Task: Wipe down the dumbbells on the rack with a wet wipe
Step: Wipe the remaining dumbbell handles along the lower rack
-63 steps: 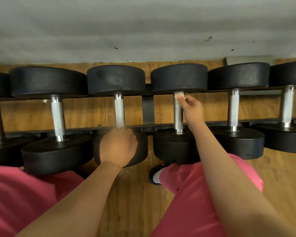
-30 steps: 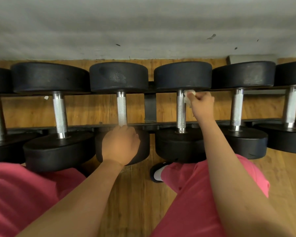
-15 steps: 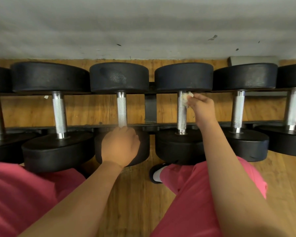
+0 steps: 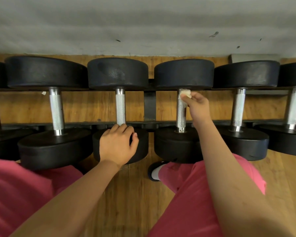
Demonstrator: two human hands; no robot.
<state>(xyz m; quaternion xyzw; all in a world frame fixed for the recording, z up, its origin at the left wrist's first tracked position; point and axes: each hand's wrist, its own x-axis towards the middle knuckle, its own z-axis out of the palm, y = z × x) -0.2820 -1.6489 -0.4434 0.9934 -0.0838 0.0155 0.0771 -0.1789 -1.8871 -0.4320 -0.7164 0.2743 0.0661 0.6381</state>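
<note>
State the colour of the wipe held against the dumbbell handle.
The wet wipe is white, seen best in the head view.

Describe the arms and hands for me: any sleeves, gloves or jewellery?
The left forearm and right forearm are bare as far as the view shows: no sleeves, no watch or bands at the wrists. The left hand and right hand are gloveless, with no rings visible. Pink trousers show below them.
</note>
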